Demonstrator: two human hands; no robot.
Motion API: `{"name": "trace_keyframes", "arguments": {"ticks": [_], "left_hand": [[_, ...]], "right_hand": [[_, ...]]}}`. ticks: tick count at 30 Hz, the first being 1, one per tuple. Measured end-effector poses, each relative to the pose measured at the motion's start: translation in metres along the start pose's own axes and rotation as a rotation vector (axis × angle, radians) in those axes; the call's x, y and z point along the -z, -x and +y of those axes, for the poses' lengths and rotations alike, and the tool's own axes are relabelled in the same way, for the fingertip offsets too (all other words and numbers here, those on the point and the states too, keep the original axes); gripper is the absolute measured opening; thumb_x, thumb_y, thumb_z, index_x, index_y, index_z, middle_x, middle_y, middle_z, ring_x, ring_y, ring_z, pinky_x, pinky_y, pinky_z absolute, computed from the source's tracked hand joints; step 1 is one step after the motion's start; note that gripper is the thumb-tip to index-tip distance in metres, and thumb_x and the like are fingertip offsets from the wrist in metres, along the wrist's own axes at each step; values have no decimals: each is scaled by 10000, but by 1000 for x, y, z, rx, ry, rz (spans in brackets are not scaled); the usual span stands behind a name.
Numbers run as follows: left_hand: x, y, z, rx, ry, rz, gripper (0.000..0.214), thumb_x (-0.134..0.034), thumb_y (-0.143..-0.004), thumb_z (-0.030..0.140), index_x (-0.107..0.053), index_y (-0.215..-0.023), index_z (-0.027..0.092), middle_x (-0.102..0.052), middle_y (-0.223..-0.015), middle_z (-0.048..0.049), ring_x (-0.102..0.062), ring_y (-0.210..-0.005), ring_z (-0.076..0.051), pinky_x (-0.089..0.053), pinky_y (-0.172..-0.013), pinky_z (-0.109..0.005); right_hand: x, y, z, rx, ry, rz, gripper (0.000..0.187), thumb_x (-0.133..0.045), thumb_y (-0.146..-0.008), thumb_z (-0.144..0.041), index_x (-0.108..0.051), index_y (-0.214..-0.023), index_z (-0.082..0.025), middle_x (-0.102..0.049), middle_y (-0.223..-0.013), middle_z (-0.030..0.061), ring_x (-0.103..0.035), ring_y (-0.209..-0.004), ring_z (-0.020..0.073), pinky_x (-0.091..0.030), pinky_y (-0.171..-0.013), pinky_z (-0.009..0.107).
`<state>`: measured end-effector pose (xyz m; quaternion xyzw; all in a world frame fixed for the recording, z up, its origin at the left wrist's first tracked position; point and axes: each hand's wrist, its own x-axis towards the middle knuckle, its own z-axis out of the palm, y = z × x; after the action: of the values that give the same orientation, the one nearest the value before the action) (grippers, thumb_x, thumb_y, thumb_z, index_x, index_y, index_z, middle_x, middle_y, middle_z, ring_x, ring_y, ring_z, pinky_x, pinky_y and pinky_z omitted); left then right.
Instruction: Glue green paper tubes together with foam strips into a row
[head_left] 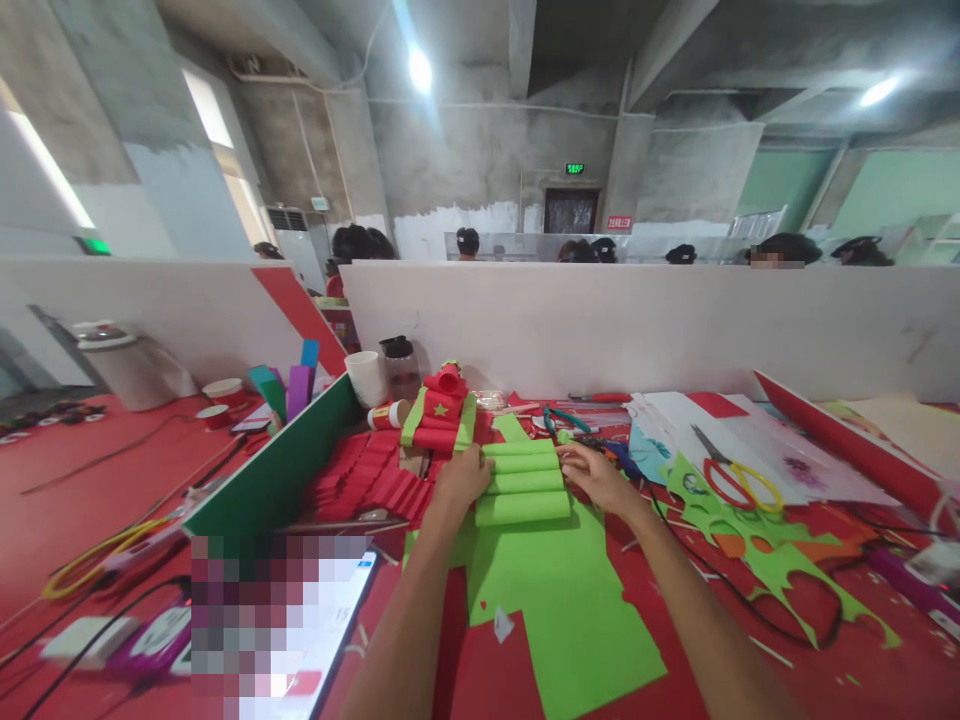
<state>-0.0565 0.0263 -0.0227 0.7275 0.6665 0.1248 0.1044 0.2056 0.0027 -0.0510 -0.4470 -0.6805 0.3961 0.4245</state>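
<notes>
A strip of bright green paper [525,482] with several curved folds lies across the middle of the table in front of me. My left hand [466,474] has its fingers curled on the strip's left edge. At the opposite edge, the fingers of my right hand [598,478] pinch the paper near its upper corner. Flat green sheets [547,590] spread out beneath and in front of the folds. Just beyond my left hand stands a red paper piece with a yellow star [440,410] and green side strips.
Pleated red paper [360,475] lies left, beside a green divider [277,460]. A phone [334,620] is at front left. Scissors [739,475] and cut green scraps [757,560] lie right. A white cup [365,378] and a bottle [400,368] stand behind, before a white partition [600,320].
</notes>
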Motion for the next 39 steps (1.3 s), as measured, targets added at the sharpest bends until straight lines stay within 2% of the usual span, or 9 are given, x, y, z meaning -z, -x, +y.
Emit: {"name": "trace_keyframes", "arguments": {"ticks": [6,11,18,23,28,30,32,35,39], "left_hand": [[1,0,1,13,74,45,426,-319,-924,477,-532,-1144,181,-680,-1053,-189,-643,-983,-351,-467,-792,-437],[0,-3,2,-22,263,52,488,-302,-926,541,-521,-1181,187,-657,-1122,-181,-617,-1048,-340,-454,-853,-435],[-7,-3,12,-118,605,-89,522,-350,-915,561,-541,-1165,144,-641,-1122,-141,-593,-1036,-262,-467,-882,-359],[-8,1,18,-29,736,-217,548,-386,-891,580,-504,-1229,165,-625,-1139,-125,-622,-898,-236,-525,-707,-325],[-5,-9,7,-108,628,17,444,-360,-916,493,-560,-1107,146,-655,-1089,-131,-596,-1045,-259,-473,-872,-359],[-3,-12,3,-92,481,79,412,-355,-917,463,-553,-1115,161,-650,-1124,-137,-600,-1058,-273,-461,-875,-374],[-1,-11,0,-39,298,113,397,-368,-908,447,-533,-1153,181,-640,-1158,-146,-606,-1062,-299,-455,-865,-400],[2,-8,-2,-6,102,91,380,-362,-903,423,-535,-1147,190,-641,-1149,-167,-624,-1023,-327,-462,-827,-427],[3,-3,-1,20,-16,75,368,-373,-889,427,-571,-1106,205,-633,-1154,-170,-634,-996,-342,-474,-790,-431]], "right_hand": [[0,0,-16,62,-151,96,329,-653,-800,-340,-620,-1108,-229,-672,-1180,98,-587,-1173,265,-511,-930,420],[-1,5,-27,134,-217,136,325,-686,-793,-338,-649,-1094,-222,-662,-1199,99,-600,-1140,259,-474,-971,431],[-8,9,-40,220,-389,145,393,-714,-787,-324,-627,-1166,-266,-570,-1341,75,-550,-1209,265,-450,-1008,431],[-14,8,-44,253,-400,147,477,-701,-795,-372,-572,-1246,-284,-500,-1410,61,-531,-1230,254,-432,-1030,409],[-15,3,-33,181,-347,147,456,-647,-829,-346,-545,-1270,-292,-558,-1342,56,-479,-1278,226,-406,-1049,385],[-13,1,-23,89,-320,79,461,-599,-849,-291,-504,-1300,-291,-601,-1278,69,-570,-1170,215,-476,-961,373],[-10,0,-12,-31,-240,20,461,-544,-853,-226,-476,-1307,-275,-643,-1194,81,-667,-954,195,-541,-805,345],[-5,1,-2,-128,96,11,416,-473,-838,-136,-530,-1240,-230,-689,-1060,80,-680,-749,164,-533,-668,290],[-1,4,-6,-40,542,26,318,-506,-822,-119,-634,-1102,-196,-725,-890,54,-678,-783,183,-486,-723,271]]}}
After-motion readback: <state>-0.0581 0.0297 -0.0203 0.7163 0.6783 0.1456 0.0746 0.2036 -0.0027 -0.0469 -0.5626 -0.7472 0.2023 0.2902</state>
